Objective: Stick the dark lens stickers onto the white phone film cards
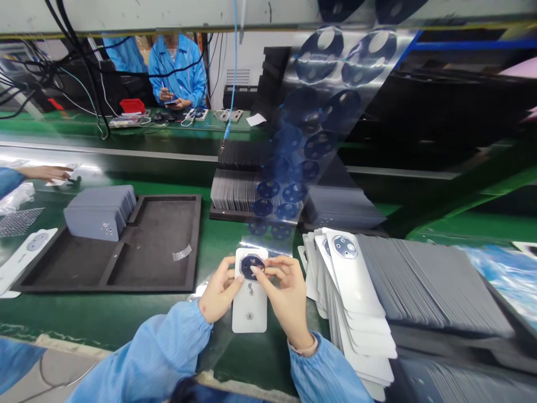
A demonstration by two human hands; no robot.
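A white phone back cover (249, 313) lies on the green bench in front of me, with dark lettering and a small round mark on it. My left hand (220, 288) grips its upper left edge between bent fingers and thumb. On the cover's top part sits a dark blue round camera sticker (248, 263) with holes in it. My right hand (288, 294) pinches the right side of this sticker, thumb across its face. The fingertips partly hide the sticker, so I cannot tell whether it lies fully flat.
A clear strip of dark round stickers (308, 143) hangs down to the bench ahead. To the right are fanned white covers (356, 285) and grey sheets (432, 280). At left stands a black tray (157, 285) with grey pieces (98, 210). Another person's hand (46, 173) works far left.
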